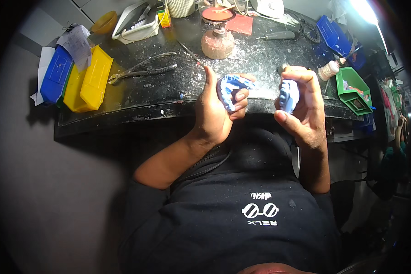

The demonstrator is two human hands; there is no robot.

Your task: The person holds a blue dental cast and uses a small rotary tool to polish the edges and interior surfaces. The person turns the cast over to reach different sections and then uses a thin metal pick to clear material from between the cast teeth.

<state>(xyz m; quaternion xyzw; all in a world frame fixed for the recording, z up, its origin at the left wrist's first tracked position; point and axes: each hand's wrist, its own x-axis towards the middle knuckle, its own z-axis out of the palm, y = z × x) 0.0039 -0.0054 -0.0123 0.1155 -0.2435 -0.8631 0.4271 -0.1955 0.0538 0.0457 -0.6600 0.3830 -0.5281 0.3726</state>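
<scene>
My left hand (211,114) is closed around a blue-and-white dental cast (225,91) shaped like a horseshoe, its open side turned to the right. The thumb of that hand points up beside the cast, and the fingertips curl in from the right. In my right hand (311,107) a second blue dental cast (288,97) is gripped between thumb and fingers, its row of teeth facing left. Both casts are held up apart from each other, above the near edge of the black workbench (137,101).
Pliers (146,70) lie left on the dusty bench. Farther back stand a spirit burner (218,43), a dish of red wax (218,14), a white tray (137,34) and a knife (277,35). Yellow (96,77), blue (55,75) and green bins (354,86) flank the bench; a thread spool (329,71) lies right.
</scene>
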